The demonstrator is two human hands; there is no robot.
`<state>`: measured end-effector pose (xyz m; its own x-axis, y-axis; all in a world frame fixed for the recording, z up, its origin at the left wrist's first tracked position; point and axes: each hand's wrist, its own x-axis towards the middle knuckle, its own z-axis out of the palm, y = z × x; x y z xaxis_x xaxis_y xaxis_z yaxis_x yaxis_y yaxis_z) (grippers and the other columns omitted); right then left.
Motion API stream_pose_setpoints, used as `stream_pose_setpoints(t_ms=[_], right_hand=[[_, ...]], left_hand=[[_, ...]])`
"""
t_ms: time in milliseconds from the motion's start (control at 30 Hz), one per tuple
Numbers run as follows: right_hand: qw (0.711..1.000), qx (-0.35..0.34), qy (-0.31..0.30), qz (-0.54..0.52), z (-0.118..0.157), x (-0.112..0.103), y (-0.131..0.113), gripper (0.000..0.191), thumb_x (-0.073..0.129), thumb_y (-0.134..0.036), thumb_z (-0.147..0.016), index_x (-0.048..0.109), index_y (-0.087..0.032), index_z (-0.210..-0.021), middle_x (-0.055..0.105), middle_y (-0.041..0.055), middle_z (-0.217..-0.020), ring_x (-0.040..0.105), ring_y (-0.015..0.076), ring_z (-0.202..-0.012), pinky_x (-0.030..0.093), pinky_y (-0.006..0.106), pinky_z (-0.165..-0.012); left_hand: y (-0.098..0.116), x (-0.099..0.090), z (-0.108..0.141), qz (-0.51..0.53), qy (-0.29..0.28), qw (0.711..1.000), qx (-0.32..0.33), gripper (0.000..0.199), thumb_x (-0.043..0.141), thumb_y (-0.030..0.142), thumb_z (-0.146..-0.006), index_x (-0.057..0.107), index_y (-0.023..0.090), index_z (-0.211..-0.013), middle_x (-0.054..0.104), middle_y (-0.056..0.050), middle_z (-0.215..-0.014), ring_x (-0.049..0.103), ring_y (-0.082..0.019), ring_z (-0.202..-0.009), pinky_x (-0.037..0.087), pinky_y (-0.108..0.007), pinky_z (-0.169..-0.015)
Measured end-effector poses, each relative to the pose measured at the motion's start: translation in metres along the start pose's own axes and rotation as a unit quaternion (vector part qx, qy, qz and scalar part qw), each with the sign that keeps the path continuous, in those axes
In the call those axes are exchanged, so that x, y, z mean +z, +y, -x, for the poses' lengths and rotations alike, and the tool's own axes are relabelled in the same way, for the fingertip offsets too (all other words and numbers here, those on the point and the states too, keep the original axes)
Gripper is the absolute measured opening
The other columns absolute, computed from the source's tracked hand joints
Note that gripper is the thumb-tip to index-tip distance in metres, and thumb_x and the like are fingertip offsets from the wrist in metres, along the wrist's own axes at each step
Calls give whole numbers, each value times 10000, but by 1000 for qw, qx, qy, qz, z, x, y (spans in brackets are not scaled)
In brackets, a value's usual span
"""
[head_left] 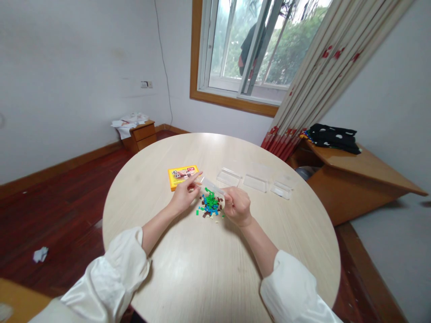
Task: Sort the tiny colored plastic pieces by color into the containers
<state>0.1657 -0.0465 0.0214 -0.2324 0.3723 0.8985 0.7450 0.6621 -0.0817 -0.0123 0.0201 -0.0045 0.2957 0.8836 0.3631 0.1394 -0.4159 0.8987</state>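
My right hand [238, 205] is closed on one end of a clear plastic box [211, 185], which is held tilted above the table. Beneath it lies a pile of small building bricks [211, 204], green, blue, brown and cream, some scattered around the edges. On the other side, my left hand [184, 196] has its index finger stretched out at the box's left end. Whether its fingers touch the box I cannot tell. A yellow box [173, 178] with a printed picture lies flat just beyond the left hand, partly covered by it.
Three clear plastic trays [255, 182] stand in a row on the round table [208, 269], right of the pile. A wooden cabinet [363, 179] with folded black cloth [333, 138] is at the right. A small drawer unit [144, 135] with papers stands back left.
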Motion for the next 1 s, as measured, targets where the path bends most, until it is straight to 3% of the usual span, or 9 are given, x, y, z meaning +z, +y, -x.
stream_pose_setpoints(t_ms=[233, 500, 633, 733, 800, 900, 1000], right_hand=[[999, -40, -2, 0, -5, -1, -4, 377, 291, -269, -967, 615, -161, -807, 652, 63, -626, 590, 146, -581, 417, 272, -559], [1000, -21, -9, -7, -1, -1, 2, 380, 293, -298, -964, 627, -164, -840, 675, 76, -676, 618, 156, -623, 438, 286, -581], [999, 24, 23, 6, 1, 0, 10, 339, 308, -270, -956, 618, -177, -857, 670, 73, -713, 624, 165, -664, 458, 295, -613], [995, 73, 53, 34, 1, 0, 15, 255, 355, -245, -939, 604, -196, -909, 665, 75, -790, 624, 183, -757, 476, 333, -699], [992, 79, 79, 56, -1, 0, 16, 187, 414, -233, -918, 582, -209, -997, 657, 84, -886, 608, 203, -865, 467, 371, -773], [988, 67, 114, 83, -3, -1, 13, 241, 509, -253, -877, 533, -224, -1115, 622, 101, -1008, 568, 231, -979, 432, 408, -838], [989, 68, 95, 90, -2, 1, 8, 215, 531, -261, -866, 554, -227, -1077, 625, 90, -971, 568, 227, -939, 408, 399, -824]], left_hand=[[-2, 0, -1, -1, 8, 1000, 4, 504, 541, 203, -760, 545, 137, -1260, 657, -61, -869, 602, -182, -883, 484, -303, -814], [-4, 1, -1, 14, 23, 1000, -9, 446, 584, 235, -737, 593, 174, -1179, 659, -63, -962, 601, -184, -887, 505, -311, -786], [-1, 0, -2, 21, 30, 999, -19, 314, 647, 271, -699, 653, 167, -995, 671, -53, -901, 609, -178, -814, 507, -289, -713], [3, -1, -3, 61, 26, 997, -51, 252, 694, 309, -664, 652, 148, -854, 662, -35, -733, 603, -156, -665, 478, -266, -631], [7, -1, -5, 108, 30, 990, -87, 288, 723, 357, -636, 629, 141, -801, 635, -17, -622, 583, -142, -568, 455, -261, -586], [9, -2, -8, 168, 63, 975, -130, 370, 755, 424, -588, 606, 138, -770, 631, -12, -588, 578, -134, -537, 440, -254, -576], [6, -3, -12, 203, 109, 962, -150, 412, 767, 469, -562, 596, 130, -721, 630, -16, -585, 582, -128, -558, 430, -242, -590]])
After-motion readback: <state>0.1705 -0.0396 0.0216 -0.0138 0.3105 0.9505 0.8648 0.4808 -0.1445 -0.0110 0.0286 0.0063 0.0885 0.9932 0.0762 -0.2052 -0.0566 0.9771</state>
